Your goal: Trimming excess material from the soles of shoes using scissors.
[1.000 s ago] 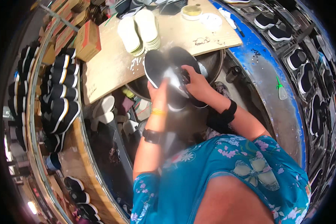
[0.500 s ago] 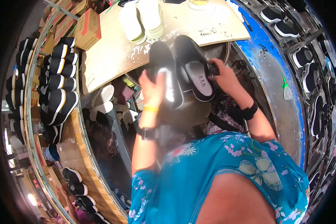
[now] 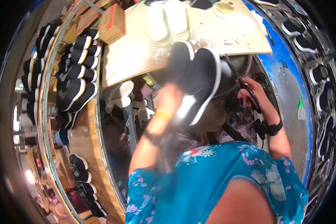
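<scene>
My left hand (image 3: 170, 98), blurred by motion, grips a pair of black slip-on shoes with white soles in front of me. The nearer shoe (image 3: 204, 72) is tipped onto its side, its white sole edge toward the right. Partly behind it is the other shoe (image 3: 178, 61). To the right, apart from the shoes, my right hand (image 3: 250, 91) is closed around a long dark tool (image 3: 254, 100). This tool looks like scissors, its thin end pointing up and left toward the board; its exact kind is unclear.
A pale board (image 3: 138, 56) lies ahead, bearing white shoe soles (image 3: 175, 20) and a small yellowish tub (image 3: 224, 9). Black shoes (image 3: 76, 93) line the left rack beside a cardboard box (image 3: 112, 24). On the blue-edged bench (image 3: 283, 82) lies a green-tipped bottle (image 3: 301, 110).
The shoes have turned from insoles facing up to lying tipped on their sides, now in my left hand alone. My right hand has drawn away to the right with the dark tool.
</scene>
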A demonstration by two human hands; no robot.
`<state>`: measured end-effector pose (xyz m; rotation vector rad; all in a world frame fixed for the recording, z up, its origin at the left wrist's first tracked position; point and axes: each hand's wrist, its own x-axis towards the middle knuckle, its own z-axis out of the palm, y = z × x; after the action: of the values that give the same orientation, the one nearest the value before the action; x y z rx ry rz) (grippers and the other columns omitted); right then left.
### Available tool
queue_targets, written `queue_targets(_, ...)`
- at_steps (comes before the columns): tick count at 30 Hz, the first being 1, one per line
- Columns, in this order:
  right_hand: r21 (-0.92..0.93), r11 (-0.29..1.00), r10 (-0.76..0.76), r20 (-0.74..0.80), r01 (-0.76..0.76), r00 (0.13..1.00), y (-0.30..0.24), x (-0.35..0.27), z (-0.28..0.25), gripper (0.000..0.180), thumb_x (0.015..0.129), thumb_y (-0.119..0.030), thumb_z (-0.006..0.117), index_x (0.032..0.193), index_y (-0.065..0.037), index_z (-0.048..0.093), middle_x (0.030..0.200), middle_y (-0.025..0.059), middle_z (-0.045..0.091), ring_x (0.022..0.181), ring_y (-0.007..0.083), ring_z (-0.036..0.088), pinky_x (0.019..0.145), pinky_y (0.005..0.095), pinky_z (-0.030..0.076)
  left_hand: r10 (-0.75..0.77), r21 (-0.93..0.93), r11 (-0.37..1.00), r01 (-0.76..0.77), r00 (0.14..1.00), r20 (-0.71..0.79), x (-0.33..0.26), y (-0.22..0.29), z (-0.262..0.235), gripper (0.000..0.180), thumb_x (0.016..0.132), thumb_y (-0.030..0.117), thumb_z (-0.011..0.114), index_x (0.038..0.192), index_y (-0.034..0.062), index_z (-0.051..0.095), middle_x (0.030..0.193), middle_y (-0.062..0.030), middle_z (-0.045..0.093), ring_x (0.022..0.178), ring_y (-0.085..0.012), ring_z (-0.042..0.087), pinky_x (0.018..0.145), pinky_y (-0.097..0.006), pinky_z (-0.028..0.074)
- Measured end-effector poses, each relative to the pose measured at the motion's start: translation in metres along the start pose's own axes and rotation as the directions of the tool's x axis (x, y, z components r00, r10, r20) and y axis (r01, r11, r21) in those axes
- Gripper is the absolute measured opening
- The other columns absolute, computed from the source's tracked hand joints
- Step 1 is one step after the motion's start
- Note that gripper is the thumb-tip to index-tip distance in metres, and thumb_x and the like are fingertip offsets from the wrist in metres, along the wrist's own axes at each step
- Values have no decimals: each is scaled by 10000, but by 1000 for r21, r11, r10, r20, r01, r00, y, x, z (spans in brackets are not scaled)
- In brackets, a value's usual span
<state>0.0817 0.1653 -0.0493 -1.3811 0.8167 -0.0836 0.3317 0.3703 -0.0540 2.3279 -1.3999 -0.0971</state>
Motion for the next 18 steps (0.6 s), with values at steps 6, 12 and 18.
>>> queue_targets(6,-398,739,-522,171,544,835,-11,-9,17,627,694,-233,736,1246,-90,474,1028,100,614,908,216,606,738,327,481,4,-352,936,9,999,35,-42,-21,-60,223,729,138,589,901,10,652,898,-167,647,843,-314,618,757,-354,478)
queue_targets(12,-613,471,-588,318,634,744,-47,-3,43,577,661,-288,743,1165,-91,544,1031,126,601,916,308,582,764,371,467,278,-263,936,-235,951,138,-62,-37,-82,308,707,139,582,984,24,650,980,-157,646,930,-318,615,818,-349,468)
queue_targets(18,-620,509,-533,318,597,784,-22,6,45,551,657,-196,760,1144,-49,548,948,150,626,844,308,617,700,345,483,234,-347,924,-159,954,185,-61,-38,-75,312,682,104,587,975,13,649,964,-172,643,903,-339,618,806,-348,473)
